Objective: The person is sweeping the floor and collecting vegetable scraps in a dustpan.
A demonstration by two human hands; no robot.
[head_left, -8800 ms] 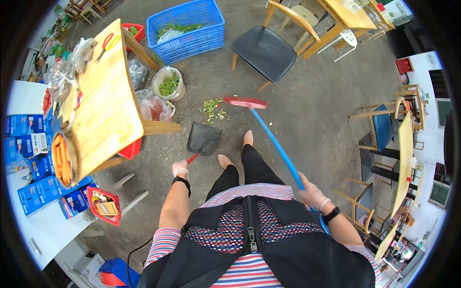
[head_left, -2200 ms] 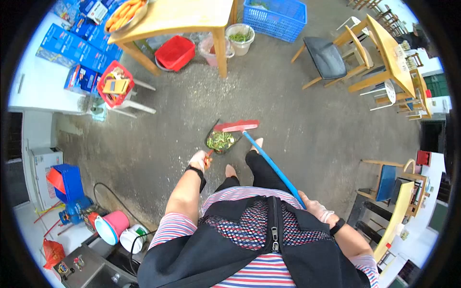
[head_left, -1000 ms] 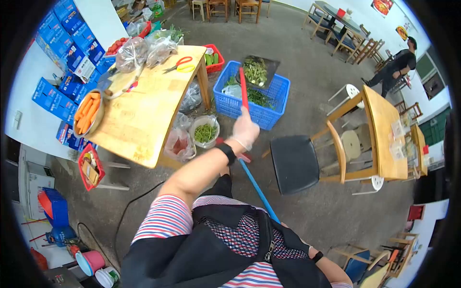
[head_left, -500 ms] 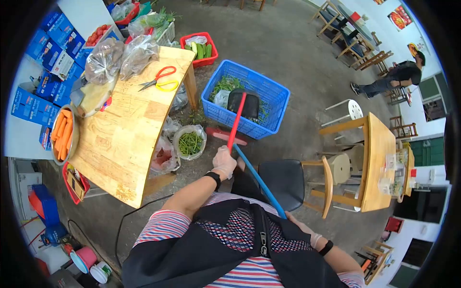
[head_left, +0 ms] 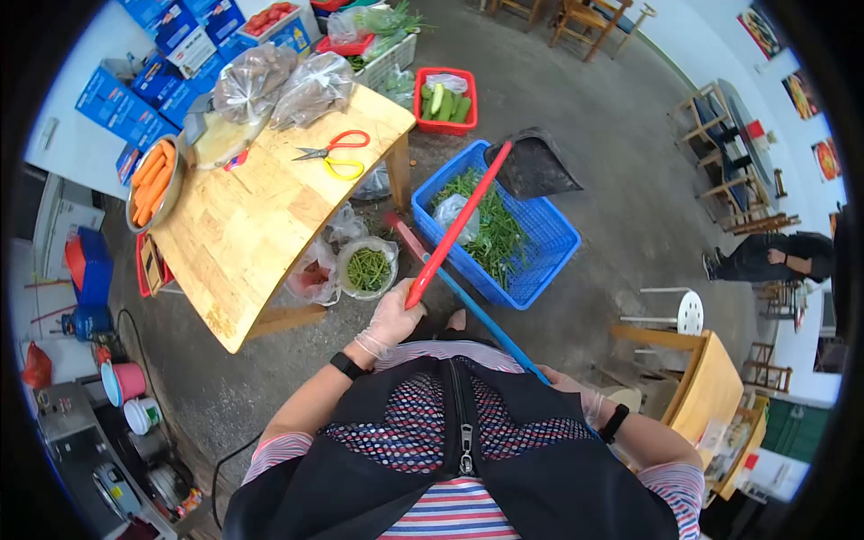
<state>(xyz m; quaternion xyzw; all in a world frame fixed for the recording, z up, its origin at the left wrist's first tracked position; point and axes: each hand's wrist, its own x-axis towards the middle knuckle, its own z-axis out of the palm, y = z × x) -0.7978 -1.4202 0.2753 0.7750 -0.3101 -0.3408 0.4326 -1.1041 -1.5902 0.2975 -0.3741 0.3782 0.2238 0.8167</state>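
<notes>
My left hand (head_left: 393,319), in a clear glove, is closed round the lower end of a red handle (head_left: 459,225). At the handle's far end a black dustpan (head_left: 533,166) hangs over the back right edge of a blue crate (head_left: 554,270) holding green trimmings (head_left: 493,236) and a plastic bag. My right hand (head_left: 571,391), also gloved, grips a blue pole (head_left: 490,326) near my waist. The pole runs forward to a red broom head (head_left: 407,236) on the floor, left of the crate. Beans fill a lined tub (head_left: 368,270) nearby.
On the left, a wooden table (head_left: 261,225) bears scissors (head_left: 337,153), bagged items and a bowl of carrots (head_left: 153,184). A red basket (head_left: 447,124) stands behind the crate. At right are a white stool (head_left: 689,313), another table (head_left: 706,387) and a standing person (head_left: 774,257).
The dustpan has moved from inside the crate to above its back right edge. My left hand has shifted left and down. The black chair beside me has gone out of view.
</notes>
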